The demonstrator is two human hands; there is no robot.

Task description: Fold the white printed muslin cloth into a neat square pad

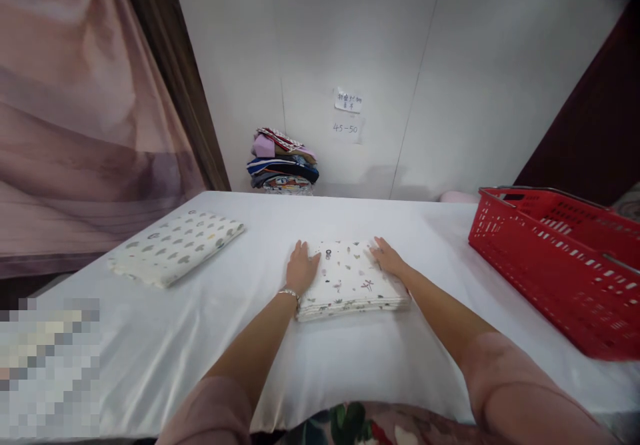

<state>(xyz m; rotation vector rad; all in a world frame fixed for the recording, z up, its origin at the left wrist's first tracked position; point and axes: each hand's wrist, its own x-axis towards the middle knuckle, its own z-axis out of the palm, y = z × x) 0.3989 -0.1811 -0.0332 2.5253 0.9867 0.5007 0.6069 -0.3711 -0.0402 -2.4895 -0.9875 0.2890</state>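
A folded white cloth [350, 275] with small printed figures lies flat on the white-covered table [235, 358], its layered edge facing me. My left hand [303, 268] rests along the cloth's left side, fingers stretched forward and thumb over its edge; a bracelet circles that wrist. Against the far right part of the cloth lies my right hand [387, 257], fingers extended, touching its edge. Neither hand grips the cloth.
Another folded white cloth [180, 245] with grey cloud-like prints lies at the left. A red plastic basket [555, 278] stands on the right. Behind the table, folded fabrics [283, 161] are piled by the wall, under paper notes [349, 115]. Pink curtain [75, 98] hangs left.
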